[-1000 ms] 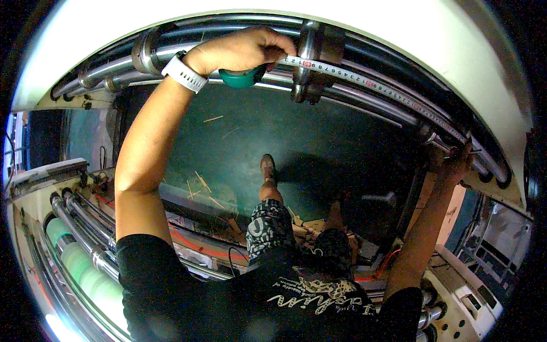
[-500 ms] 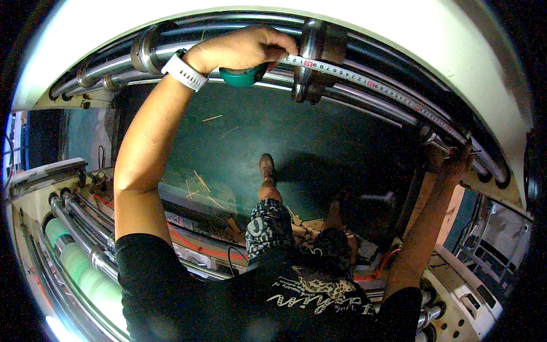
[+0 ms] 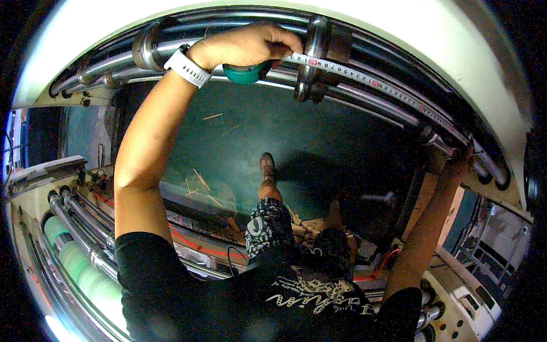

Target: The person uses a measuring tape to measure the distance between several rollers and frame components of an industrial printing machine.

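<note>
A green tape measure [image 3: 247, 74] sits in my left hand [image 3: 250, 47], its case below my closed fingers. My thumb and forefinger pinch the white blade [image 3: 354, 74] just outside the case. Stretched along the steel shafts [image 3: 370, 102], the blade crosses in front of a metal collar [image 3: 317, 43] and runs to the right. At its far right end my right hand [image 3: 460, 155] is closed around the blade's end, close to the shafts; its fingers are dark and partly hidden.
Other collars [image 3: 148, 48] ring the shafts at the left. Behind me lie more rollers, one with a green-lit surface [image 3: 82, 265]. Orange cables [image 3: 199, 242] and wood scraps [image 3: 307, 222] lie low by my legs. Thin sticks [image 3: 200, 181] are scattered over the dark floor [image 3: 239, 131].
My left hand, with the tape case, has shifted very slightly to the right in the picture, as has the collar. The blade stays stretched, and my right hand keeps its place.
</note>
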Motion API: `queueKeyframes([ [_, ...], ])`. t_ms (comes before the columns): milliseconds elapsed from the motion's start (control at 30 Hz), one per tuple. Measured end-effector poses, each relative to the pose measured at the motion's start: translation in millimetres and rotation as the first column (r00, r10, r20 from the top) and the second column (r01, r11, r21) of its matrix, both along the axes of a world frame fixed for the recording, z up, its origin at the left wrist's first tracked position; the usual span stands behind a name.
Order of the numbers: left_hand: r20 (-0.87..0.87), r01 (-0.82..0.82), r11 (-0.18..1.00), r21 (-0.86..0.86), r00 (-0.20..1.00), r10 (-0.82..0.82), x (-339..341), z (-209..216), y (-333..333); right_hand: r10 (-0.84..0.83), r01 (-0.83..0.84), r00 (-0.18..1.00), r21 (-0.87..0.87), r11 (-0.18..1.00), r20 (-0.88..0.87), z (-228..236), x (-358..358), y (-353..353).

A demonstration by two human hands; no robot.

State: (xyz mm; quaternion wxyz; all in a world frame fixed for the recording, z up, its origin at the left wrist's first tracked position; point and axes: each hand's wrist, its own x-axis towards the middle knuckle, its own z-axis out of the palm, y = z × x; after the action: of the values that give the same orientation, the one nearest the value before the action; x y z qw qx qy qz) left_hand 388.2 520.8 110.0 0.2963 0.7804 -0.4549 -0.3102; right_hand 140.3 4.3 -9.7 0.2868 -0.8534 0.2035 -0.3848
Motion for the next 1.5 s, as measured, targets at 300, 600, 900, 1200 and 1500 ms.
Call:
queueKeyframes([
  [300,-0.074,0.003,1.0,-0.011,0.997,-0.004,2,-2,1,-0.059,-0.198,0.943,0.693,0.693,0.328,17,9,21],
  [600,-0.067,-0.001,0.999,-0.04,0.998,-0.002,-1,0,-2,0.084,-0.244,0.96,0.651,0.718,0.267,8,3,-7],
  [900,0.021,-0.043,0.999,-0.019,0.999,0.043,-6,2,-3,-0.216,0.12,0.944,-0.351,0.929,-0.248,6,2,-4],
  [1200,0.157,-0.271,0.959,-0.082,0.947,0.281,-17,-14,12,0.014,-0.313,0.902,0.633,0.708,0.431,-36,46,-23],
  [1500,0.145,-0.215,0.977,-0.006,0.966,0.214,-8,-20,4,-0.067,-0.246,0.912,0.671,0.7,0.404,19,44,55],
])
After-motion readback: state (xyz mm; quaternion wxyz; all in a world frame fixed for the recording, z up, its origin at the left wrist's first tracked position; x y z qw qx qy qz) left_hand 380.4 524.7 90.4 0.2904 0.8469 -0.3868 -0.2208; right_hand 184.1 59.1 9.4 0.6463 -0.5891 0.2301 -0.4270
